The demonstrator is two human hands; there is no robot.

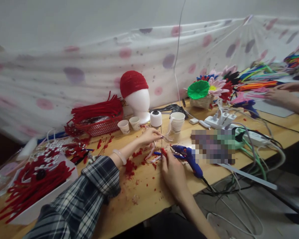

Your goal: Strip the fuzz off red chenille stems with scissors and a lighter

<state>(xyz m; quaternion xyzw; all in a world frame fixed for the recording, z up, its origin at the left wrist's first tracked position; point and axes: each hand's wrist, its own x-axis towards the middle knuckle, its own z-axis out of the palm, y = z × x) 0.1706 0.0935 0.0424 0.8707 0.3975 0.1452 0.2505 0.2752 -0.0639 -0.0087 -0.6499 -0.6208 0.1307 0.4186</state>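
My left hand (151, 136) reaches in over the table, its fingertips pinched together at a thin upright stem (161, 142). Just below and to the right, my right hand (173, 172) grips a small red fuzzy piece (163, 152) at the lower end of that stem. The finer detail between the fingertips is too small to make out. A blue glue gun (190, 158) lies right of my right hand. Red fuzzy scraps (131, 167) and a pale ribbon (151, 158) are scattered around and under the hands.
Behind stand a white foam head with a red cap (134, 84), paper cups (177, 122) and a red basket (99, 126) of red stems. A white box (71, 172) sits left. Power strips (220, 119) and cables lie right, near another person's hands (281, 96).
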